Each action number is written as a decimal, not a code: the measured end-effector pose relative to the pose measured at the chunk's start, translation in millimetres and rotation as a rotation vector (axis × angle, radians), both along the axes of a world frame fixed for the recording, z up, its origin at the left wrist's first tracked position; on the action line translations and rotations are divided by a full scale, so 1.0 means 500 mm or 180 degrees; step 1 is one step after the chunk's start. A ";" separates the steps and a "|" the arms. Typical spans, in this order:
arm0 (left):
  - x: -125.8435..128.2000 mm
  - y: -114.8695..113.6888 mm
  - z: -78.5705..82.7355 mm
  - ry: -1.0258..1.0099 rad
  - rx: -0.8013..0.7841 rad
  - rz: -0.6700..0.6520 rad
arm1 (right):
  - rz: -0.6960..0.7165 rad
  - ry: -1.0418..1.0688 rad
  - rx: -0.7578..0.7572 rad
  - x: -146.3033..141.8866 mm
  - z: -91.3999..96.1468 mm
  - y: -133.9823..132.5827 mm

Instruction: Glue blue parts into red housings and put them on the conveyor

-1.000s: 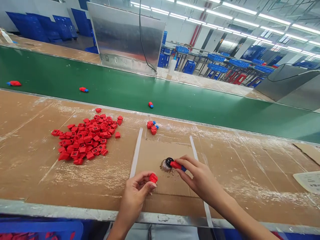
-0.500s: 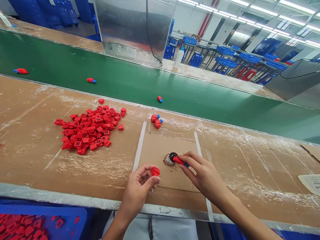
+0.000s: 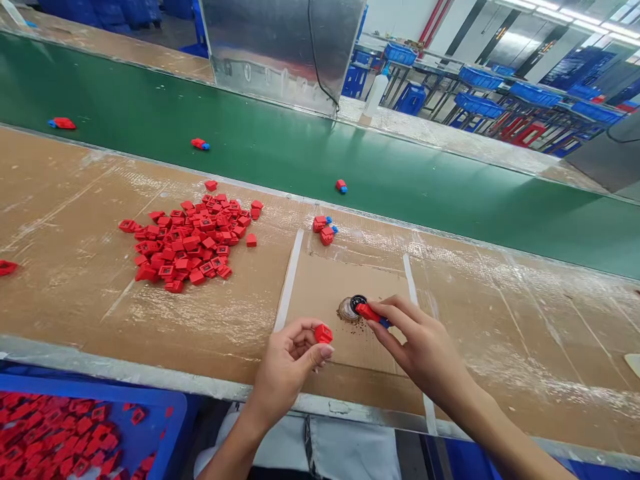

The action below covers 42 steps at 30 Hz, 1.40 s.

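My left hand [image 3: 295, 360] pinches a small red plastic block [image 3: 323, 333] between thumb and fingers, just above the cardboard sheet. To its right, my right hand [image 3: 413, 333] grips a red and blue plastic piece [image 3: 369, 312], its red end at a small round black cup [image 3: 358, 304]. Whether that end touches the cup's inside I cannot tell. The cup sits beside a pale round disc [image 3: 347, 310] with brown specks around it. A big heap of red blocks [image 3: 193, 243] lies to the left. Two red and blue pieces [image 3: 326, 230] rest beyond the cardboard.
A green conveyor belt [image 3: 280, 150] runs across behind the table, carrying several red and blue pieces [image 3: 200, 144]. A blue bin [image 3: 173, 407] of red parts stands at lower left. Beyond the belt are a metal panel [image 3: 280, 47] and a white bottle [image 3: 376, 93].
The view has tilted down and shifted left, so things appear higher and further right. Both hands keep their holds, and the red end stays at the black cup.
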<state>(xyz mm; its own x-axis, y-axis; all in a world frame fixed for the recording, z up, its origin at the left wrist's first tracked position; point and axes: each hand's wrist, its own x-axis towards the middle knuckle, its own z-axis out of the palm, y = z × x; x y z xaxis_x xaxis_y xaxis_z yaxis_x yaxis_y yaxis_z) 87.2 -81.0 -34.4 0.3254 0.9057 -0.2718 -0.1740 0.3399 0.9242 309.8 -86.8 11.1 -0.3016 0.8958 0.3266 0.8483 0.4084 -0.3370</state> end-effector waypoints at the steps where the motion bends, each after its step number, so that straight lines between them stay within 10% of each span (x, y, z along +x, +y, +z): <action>1: 0.000 0.000 0.001 0.0013 0.0009 -0.0013 | -0.0009 0.0005 0.0006 0.000 -0.001 0.000; 26: -0.007 -0.003 -0.003 -0.0346 -0.0205 -0.0523 | -0.0407 0.0689 -0.0054 0.015 -0.002 0.008; 42: -0.010 -0.004 -0.008 -0.0069 0.0012 -0.0962 | -0.0983 0.4106 -0.2604 0.009 0.025 0.000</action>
